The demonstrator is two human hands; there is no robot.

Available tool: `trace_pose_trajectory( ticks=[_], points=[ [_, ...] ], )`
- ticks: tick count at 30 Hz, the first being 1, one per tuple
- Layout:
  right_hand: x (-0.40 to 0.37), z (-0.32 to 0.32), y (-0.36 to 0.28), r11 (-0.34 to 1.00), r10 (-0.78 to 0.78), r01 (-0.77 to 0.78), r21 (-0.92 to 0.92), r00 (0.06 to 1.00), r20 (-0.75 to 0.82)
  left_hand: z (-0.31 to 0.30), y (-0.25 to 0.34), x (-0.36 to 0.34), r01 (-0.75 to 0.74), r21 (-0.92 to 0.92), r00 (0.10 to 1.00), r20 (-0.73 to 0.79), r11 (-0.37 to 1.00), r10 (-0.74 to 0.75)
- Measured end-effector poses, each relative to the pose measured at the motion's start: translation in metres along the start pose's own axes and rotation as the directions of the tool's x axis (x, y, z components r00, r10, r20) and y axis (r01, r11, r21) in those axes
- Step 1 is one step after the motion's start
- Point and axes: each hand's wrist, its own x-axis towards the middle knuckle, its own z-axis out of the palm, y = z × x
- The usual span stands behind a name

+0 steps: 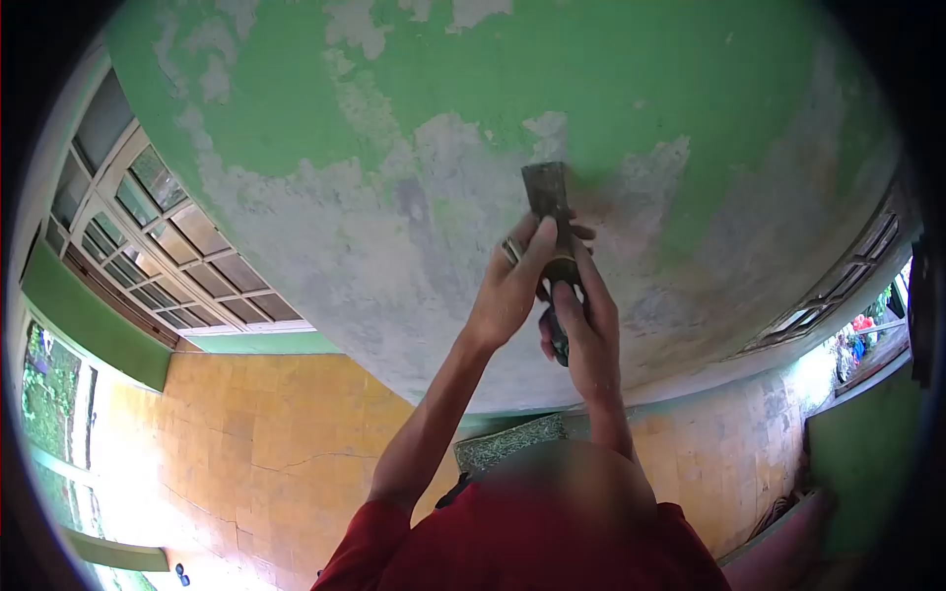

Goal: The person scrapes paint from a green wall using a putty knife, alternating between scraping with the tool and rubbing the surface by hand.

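A paint scraper (544, 185) with a wide, worn metal blade and a dark handle is held up against the wall (325, 236). Its blade lies at the edge where green paint meets bare grey plaster. My left hand (512, 281) is closed round the upper part, near the blade, and a ring shows on one finger. Lower down, my right hand (588, 330) wraps the handle, thumb along it. Parts of the handle are hidden by my fingers. Ragged patches of stripped paint surround the blade.
White-framed glass doors (172, 236) stand at the left. Below spreads a yellow tiled floor (256, 443) with cracks. A speckled mat or slab (507, 443) lies at the wall's foot. To the right are a window (838, 286) and a green low wall (862, 458).
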Motion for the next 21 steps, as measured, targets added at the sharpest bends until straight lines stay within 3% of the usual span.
trace_pose_trajectory(
  ticks=[2, 5, 8, 14, 21],
  points=[
    [0.006, 0.007, 0.003, 0.995, -0.043, 0.043, 0.086, 0.999, 0.007, 0.007, 0.015, 0.011, -0.067, -0.251, 0.994, -0.097, 0.966, 0.044],
    [-0.012, 0.014, -0.011, 0.996, 0.012, -0.009, 0.085, 1.0, -0.026, 0.021, 0.028, 0.006, 0.043, -0.268, 0.984, -0.154, 0.962, -0.086],
    [-0.01, 0.004, -0.013, 0.997, -0.012, 0.009, 0.08, 0.999, 0.031, 0.02, 0.02, 0.013, -0.018, -0.273, 0.993, -0.12, 0.962, -0.016],
    [-0.013, 0.016, -0.024, 0.993, 0.021, -0.015, 0.117, 0.999, -0.049, 0.027, 0.024, 0.019, 0.028, -0.259, 0.969, -0.23, 0.965, -0.09],
    [-0.012, 0.011, -0.028, 0.992, 0.104, -0.102, 0.077, 0.994, -0.025, 0.031, 0.023, 0.025, 0.027, -0.249, 0.961, -0.261, 0.968, -0.094]
  ],
)
